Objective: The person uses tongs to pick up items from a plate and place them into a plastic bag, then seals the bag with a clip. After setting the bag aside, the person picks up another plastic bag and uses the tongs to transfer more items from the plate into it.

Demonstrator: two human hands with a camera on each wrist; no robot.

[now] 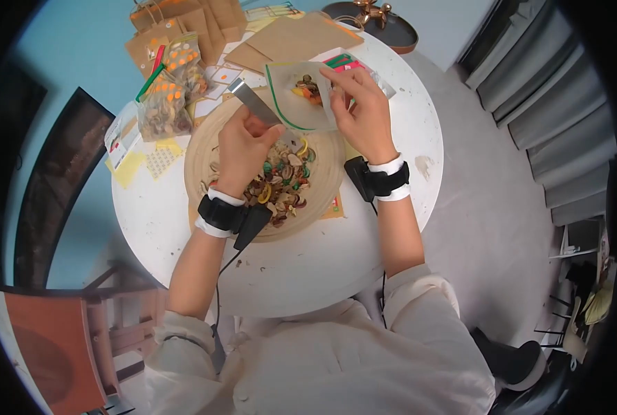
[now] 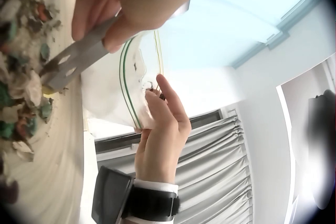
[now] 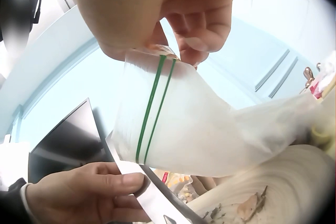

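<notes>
Sleeves: pale, rolled back (image 1: 419,294), nearest the camera.
Wristbands: one black band on each wrist, left (image 1: 220,216) and right (image 1: 387,181), each over a white cuff.
Left hand: the hand (image 1: 241,152) has its fingers clamped on metal tongs (image 1: 256,105), held aslant over the tray, bent end up; the slotted tips are down at the mix beside a yellow piece. Whether they grip it, I cannot tell.
Mix: dried pieces (image 1: 280,183) in brown, cream, green and yellow, heaped on the tray.
Tray: round, pale, ridged (image 1: 199,152), on the white table (image 1: 419,131).
Right hand: the hand (image 1: 367,114) has its fingers pinching the rim of the bag.
Bag: clear, with a green seal (image 1: 287,79), held up over the tray's far side; some dried pieces lie inside.
Filled bags: two, spotted orange (image 1: 164,117) (image 1: 184,57), beyond the tray at left.
Paper bags: brown ones standing (image 1: 184,31) and lying flat (image 1: 294,41) farther back.
Dark tray: round (image 1: 403,43), at the table's far edge, bearing a copper-coloured figure (image 1: 370,12).
Curtain: grey (image 1: 523,104), off to the right.
</notes>
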